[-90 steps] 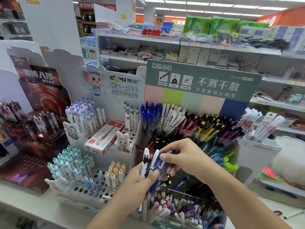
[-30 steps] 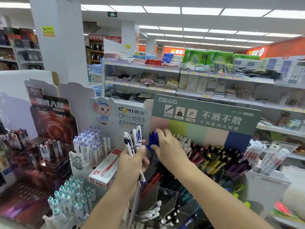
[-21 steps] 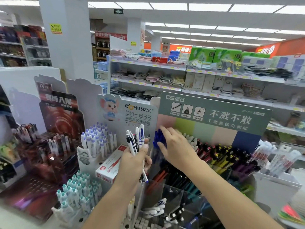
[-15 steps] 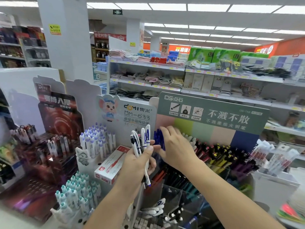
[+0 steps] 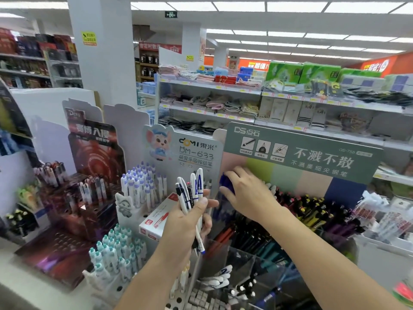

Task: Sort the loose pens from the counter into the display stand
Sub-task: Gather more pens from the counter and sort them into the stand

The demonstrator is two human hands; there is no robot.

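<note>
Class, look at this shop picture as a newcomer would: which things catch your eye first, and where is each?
At centre, the left hand grips a bunch of white pens upright, while the right hand reaches to the blue pens at the back of the display stand. Above them spreads its green header sign.

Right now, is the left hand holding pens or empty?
Holding pens: the left hand grips a bunch of white pens, thumb across them, their tops fanning upward beside the display stand.
</note>
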